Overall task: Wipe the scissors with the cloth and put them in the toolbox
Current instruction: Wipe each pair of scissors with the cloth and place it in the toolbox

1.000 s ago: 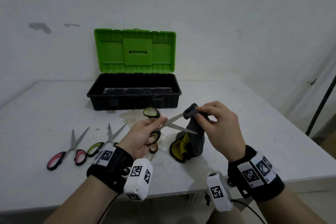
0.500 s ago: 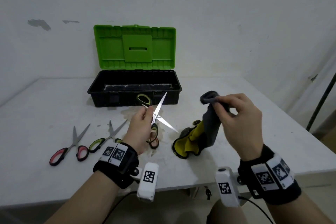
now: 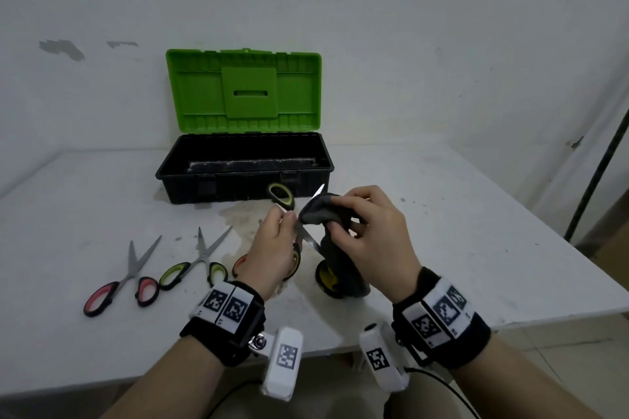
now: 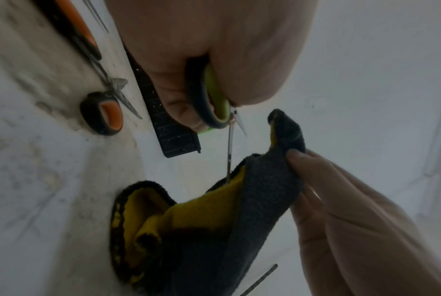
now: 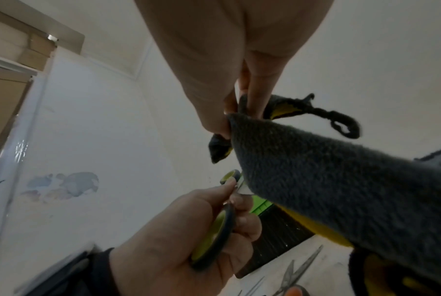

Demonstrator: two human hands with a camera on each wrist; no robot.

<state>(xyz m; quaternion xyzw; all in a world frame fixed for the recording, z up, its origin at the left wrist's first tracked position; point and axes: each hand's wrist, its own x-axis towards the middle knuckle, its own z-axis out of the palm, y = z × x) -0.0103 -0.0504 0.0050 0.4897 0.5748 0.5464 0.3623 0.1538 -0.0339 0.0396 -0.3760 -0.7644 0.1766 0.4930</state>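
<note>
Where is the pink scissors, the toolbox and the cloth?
pink scissors (image 3: 108, 294), head view, on the larger pink handle loop.
toolbox (image 3: 238, 185), head view, on the black front wall.
cloth (image 5: 328, 180), right wrist view, on the grey fuzzy side.

A white table (image 3: 442, 214) carries an open toolbox (image 3: 245, 177) at frame centre, 2 scissors lower left, pink-handled (image 3: 126, 277) and green-handled (image 3: 195, 264).

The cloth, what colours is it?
The cloth is dark grey on one side and yellow on the other. The left wrist view shows both sides best.
</note>
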